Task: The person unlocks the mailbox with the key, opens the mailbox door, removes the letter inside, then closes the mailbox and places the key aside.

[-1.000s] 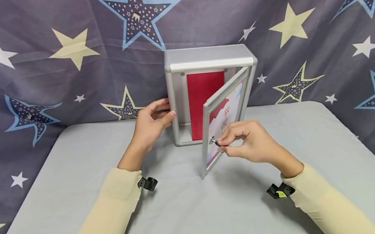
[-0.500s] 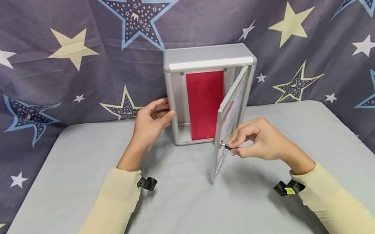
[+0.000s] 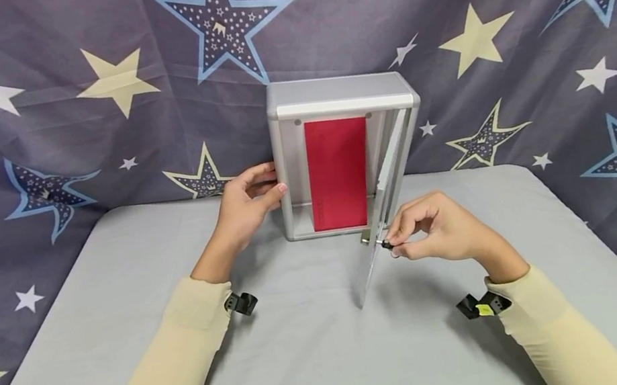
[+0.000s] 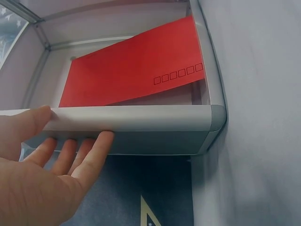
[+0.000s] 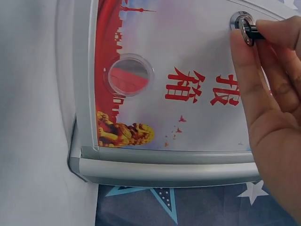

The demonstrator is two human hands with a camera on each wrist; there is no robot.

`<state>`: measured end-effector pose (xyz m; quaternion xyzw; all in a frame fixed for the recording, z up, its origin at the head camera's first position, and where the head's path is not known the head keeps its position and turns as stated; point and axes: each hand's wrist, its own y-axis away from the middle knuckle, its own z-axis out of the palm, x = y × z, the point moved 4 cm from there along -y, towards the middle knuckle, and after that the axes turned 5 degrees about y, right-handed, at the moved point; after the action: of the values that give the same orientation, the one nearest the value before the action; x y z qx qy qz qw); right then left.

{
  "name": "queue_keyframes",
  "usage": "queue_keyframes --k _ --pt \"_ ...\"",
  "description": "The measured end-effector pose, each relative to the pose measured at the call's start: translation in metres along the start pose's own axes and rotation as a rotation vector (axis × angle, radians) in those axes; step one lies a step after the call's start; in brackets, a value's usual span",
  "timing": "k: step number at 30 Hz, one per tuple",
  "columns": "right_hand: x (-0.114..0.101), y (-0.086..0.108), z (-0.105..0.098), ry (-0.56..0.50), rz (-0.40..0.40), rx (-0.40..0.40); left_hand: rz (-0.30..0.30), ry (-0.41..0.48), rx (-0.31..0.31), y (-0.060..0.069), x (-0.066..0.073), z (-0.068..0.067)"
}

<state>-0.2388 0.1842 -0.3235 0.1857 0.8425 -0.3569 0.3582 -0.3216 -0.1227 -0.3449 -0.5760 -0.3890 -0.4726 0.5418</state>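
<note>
A silver metal box stands upright with its hinged door swung out on the right. Inside leans a red envelope, lying slantwise in the left wrist view. My left hand holds the box's left side, thumb on the front rim, fingertips against the side wall. My right hand pinches a black-headed key between thumb and index finger, at the lock on the door's outer face. That face bears red characters, a golden lion and a round clear window.
Under the box is a table with a pale grey cloth. Close behind it hangs a dark curtain printed with stars. A small black wrist device is on each sleeve.
The door has swung further outward to the right, now nearly edge-on in the head view, with my right hand moving right alongside it. My left hand and the box have stayed put.
</note>
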Motion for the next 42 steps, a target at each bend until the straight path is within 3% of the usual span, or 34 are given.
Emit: queue_keyframes --k 11,23,35,42 --pt "-0.011 0.002 -0.011 0.141 0.061 -0.047 0.004 -0.007 0.007 0.002 0.003 -0.002" --pt "-0.010 0.015 -0.029 0.160 0.117 -0.103 0.005 -0.004 0.005 0.001 0.001 -0.002" --pt "-0.010 0.026 -0.046 0.098 0.196 -0.134 0.011 -0.006 -0.006 0.002 0.001 0.000" --pt "-0.004 0.033 -0.058 0.027 0.203 -0.159 0.013 -0.006 -0.010 0.002 0.001 0.001"
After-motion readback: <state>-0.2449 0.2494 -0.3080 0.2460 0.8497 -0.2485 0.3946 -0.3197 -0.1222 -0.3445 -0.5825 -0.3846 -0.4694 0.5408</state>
